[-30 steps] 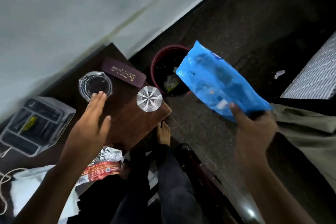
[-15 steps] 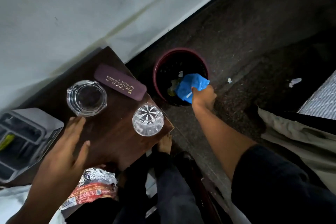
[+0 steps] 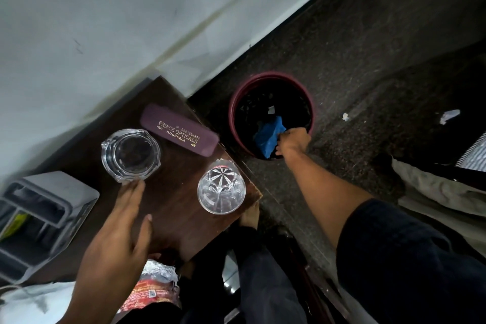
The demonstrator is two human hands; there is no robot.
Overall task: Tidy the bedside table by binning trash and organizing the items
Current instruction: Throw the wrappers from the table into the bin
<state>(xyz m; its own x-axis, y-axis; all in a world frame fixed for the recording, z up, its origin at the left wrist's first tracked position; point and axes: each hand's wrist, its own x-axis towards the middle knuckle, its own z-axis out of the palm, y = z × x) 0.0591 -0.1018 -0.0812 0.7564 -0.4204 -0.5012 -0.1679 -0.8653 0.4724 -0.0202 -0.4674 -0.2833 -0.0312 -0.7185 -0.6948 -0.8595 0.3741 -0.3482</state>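
My right hand [image 3: 290,141] reaches into the maroon bin [image 3: 311,105] on the floor, fingers closed on a blue plastic packet [image 3: 268,134] that hangs inside the bin's mouth. My left hand [image 3: 118,239] lies flat and open on the dark wooden bedside table [image 3: 173,208], fingertips just short of a glass ashtray [image 3: 130,154]. A maroon spectacle case [image 3: 180,130] lies at the table's far edge. A cut-glass tumbler [image 3: 221,190] stands near the table's right corner. A red and silver snack wrapper [image 3: 153,289] lies under my left wrist.
A grey compartment organizer [image 3: 39,221] sits at the table's left, with white cloth [image 3: 29,302] below it. A white wall runs behind the table. Small paper scraps [image 3: 449,116] lie on the dark floor. My legs and bare foot [image 3: 249,216] are beside the table.
My right hand swung the blue packet down from the air into the bin and has pushed it a little deeper. My left hand stayed on the table near the ashtray.
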